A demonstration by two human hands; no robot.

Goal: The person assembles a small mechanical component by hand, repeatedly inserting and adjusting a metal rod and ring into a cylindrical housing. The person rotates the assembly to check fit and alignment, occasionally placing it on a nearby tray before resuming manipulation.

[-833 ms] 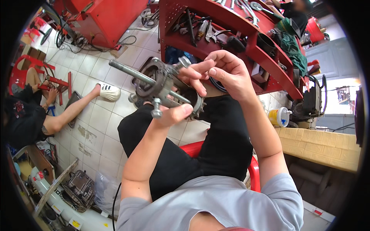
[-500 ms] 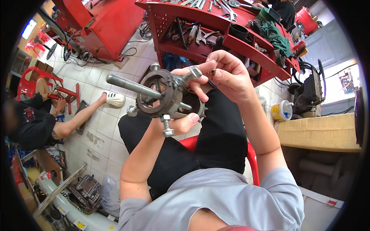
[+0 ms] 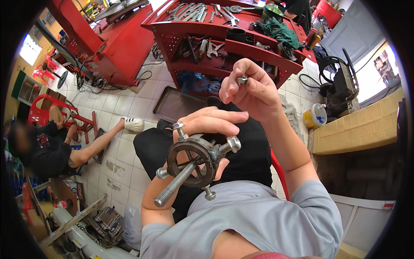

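Observation:
My left hand wraps around a dark steel ring fixture and holds it over my lap. Several hex bolts stick out around the ring's rim, such as the bolt on its right. A long threaded rod runs through the middle, its free end toward me and down. Part of the fixture behind the ring is hidden by my fingers. Higher and to the right, my right hand pinches a small hex nut between thumb and fingers, apart from the fixture.
Ahead stands a red tool cart with wrenches on top and pliers on its shelf. A dark metal tray lies on the floor before it. At left sits another person. A yellow padded bench and a tub are at right.
The fixture has come down toward me, and its rod now points lower and nearer. My right hand has moved away from the fixture, bringing the nut into view. The view has shifted slightly.

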